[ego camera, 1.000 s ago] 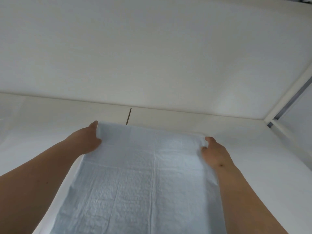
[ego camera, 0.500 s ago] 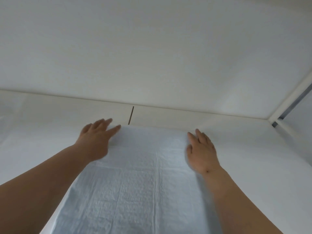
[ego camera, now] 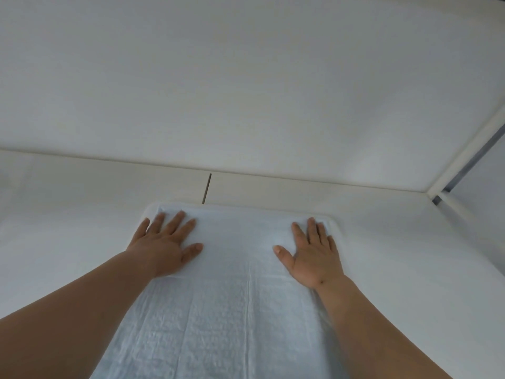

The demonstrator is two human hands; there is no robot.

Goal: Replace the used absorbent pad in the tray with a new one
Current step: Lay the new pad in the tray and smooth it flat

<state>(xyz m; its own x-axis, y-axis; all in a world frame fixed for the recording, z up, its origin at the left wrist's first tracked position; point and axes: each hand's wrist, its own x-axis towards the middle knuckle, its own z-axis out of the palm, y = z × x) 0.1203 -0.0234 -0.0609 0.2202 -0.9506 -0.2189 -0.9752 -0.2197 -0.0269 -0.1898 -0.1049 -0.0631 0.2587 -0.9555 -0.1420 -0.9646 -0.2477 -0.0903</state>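
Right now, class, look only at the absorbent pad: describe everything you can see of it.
The absorbent pad is a pale blue-white quilted sheet with a papery, dimpled texture and straight fold creases, one running lengthwise down its middle. It lies spread flat, its far corners rounded, reaching away from the camera toward the wall; its near end runs out of view. The left hand and right hand press flat on its far corners, fingers straight.

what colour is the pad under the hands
Pale blue-white quilted absorbent pad, with faint lengthwise creases; head view.
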